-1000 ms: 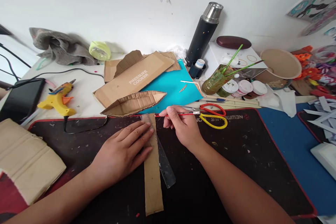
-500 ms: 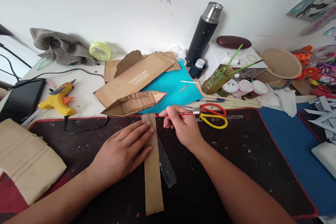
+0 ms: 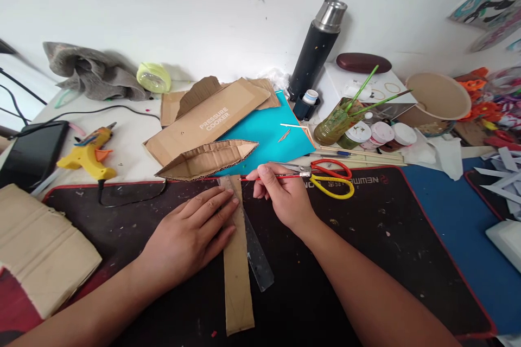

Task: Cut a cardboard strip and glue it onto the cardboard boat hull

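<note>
My left hand (image 3: 195, 225) lies flat with fingers stretched out, pressing a clear ruler (image 3: 259, 263) down across a narrow cardboard strip (image 3: 238, 293). The ruler slants over the strip's upper part and sticks out to its right. Pinched in my right hand (image 3: 283, 195) is a red pencil (image 3: 287, 176), its white end pointing right and its tip towards the top of the strip. Just beyond both hands rests a boat-shaped cardboard piece (image 3: 207, 161). Scissors (image 3: 331, 179) with red and yellow handles lie behind my right hand.
A yellow glue gun (image 3: 87, 154) with a cord stands at left, near a cardboard piece (image 3: 49, 249). Behind are a flat "PRESSURE COOKER" cardboard (image 3: 211, 116), a blue sheet (image 3: 264, 141) and a black flask (image 3: 317, 46). Paint jars (image 3: 380, 135) and a brush jar (image 3: 331, 127) stand at right.
Both hands, the ruler and the strip stay practically where they were. Only the camera view has shifted very slightly.
</note>
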Action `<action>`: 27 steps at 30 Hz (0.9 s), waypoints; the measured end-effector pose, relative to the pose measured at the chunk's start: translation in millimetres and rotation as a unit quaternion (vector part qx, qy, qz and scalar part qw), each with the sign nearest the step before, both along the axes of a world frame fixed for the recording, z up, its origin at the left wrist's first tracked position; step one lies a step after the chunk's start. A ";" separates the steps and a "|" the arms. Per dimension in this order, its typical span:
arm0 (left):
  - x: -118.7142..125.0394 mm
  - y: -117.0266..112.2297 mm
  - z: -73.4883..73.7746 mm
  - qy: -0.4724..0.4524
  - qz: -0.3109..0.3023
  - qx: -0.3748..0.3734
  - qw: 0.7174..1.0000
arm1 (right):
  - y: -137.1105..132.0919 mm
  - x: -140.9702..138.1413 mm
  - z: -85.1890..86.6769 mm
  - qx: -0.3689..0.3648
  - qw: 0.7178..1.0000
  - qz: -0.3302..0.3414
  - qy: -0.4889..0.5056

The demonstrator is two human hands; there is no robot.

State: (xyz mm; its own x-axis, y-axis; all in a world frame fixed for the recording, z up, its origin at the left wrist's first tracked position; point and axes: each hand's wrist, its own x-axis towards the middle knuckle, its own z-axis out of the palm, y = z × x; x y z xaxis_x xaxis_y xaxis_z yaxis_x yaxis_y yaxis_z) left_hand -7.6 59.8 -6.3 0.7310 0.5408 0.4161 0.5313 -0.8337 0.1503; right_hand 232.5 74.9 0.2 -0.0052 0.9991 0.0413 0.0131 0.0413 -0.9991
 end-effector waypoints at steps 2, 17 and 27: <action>0.2 0.1 0.1 0.007 0.001 0.007 1.000 | -0.1 -0.2 -0.1 -0.001 1.000 0.000 0.000; 3.0 2.1 -1.8 0.012 -0.001 -0.027 1.000 | -1.2 -2.3 -7.8 0.028 0.998 0.009 -0.059; 5.1 3.0 -0.3 0.006 0.002 -0.040 0.999 | -1.4 -5.6 -6.5 0.059 0.991 0.029 -0.120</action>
